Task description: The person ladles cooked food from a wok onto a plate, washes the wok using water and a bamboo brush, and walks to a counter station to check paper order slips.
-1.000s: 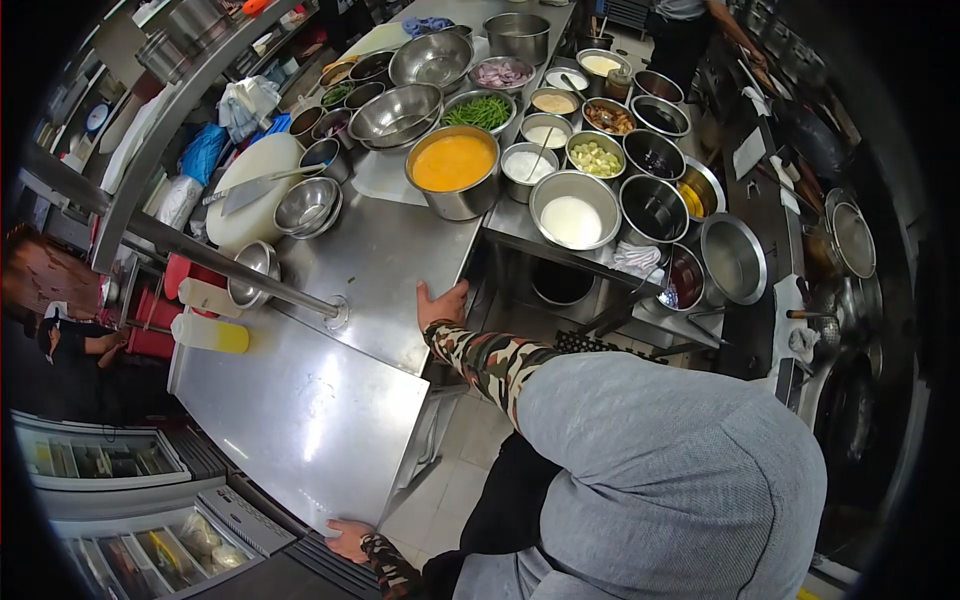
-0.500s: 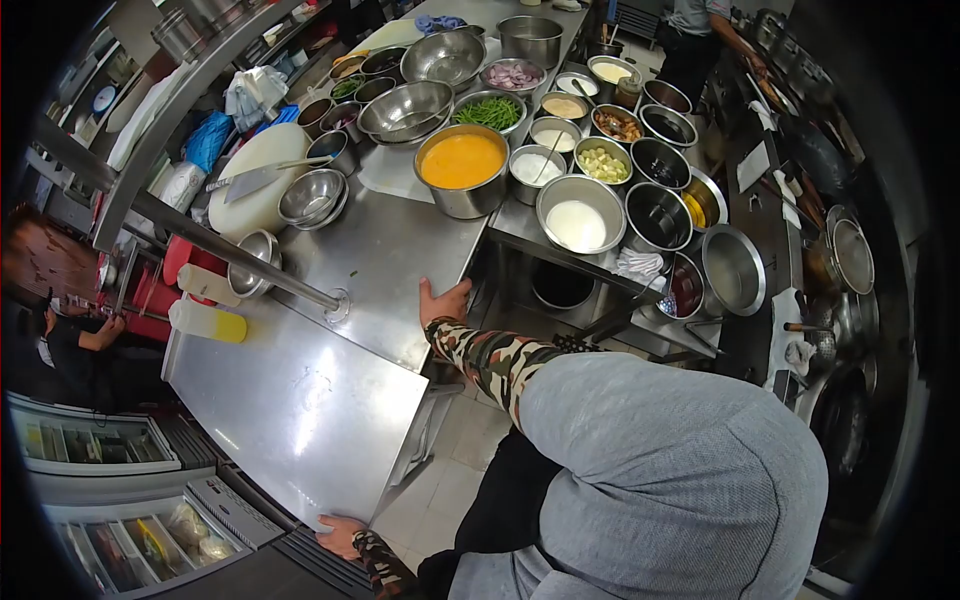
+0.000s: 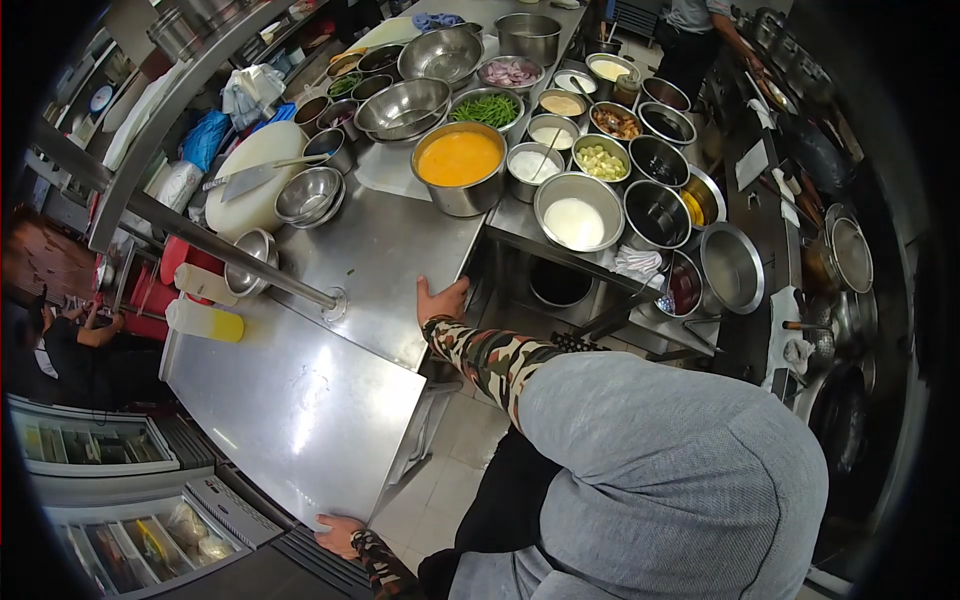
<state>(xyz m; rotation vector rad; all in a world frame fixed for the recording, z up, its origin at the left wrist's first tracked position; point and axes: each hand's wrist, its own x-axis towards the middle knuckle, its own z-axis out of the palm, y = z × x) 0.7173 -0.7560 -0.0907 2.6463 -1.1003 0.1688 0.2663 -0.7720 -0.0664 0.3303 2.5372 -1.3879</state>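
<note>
My right hand [image 3: 443, 300] rests on the near edge of the steel table [image 3: 300, 400], its thumb spread away from the fingers. Down at the table's bottom corner, my left hand [image 3: 342, 535] lies against the edge with its fingers partly apart. Neither hand holds a loose item. Beyond my right hand stands a steel pot [image 3: 460, 168] of orange liquid. A squeeze bottle [image 3: 205, 321] with yellow liquid lies at the table's far side, beside a paler bottle [image 3: 205, 284]. Camouflage sleeves cover both forearms.
Steel bowls [image 3: 308, 195] and a cleaver [image 3: 255, 178] on a round white board [image 3: 240, 210] are at the far side. Several pots of ingredients, one with white liquid [image 3: 575, 222], crowd the right counter. A shelf post [image 3: 240, 255] rises from the table. Open drawers [image 3: 150, 545] lie lower left. A co-worker [image 3: 690, 50] stands at top right.
My hands keep their places on the table edge. The view has shifted very slightly, and a person at far left has moved an arm a little.
</note>
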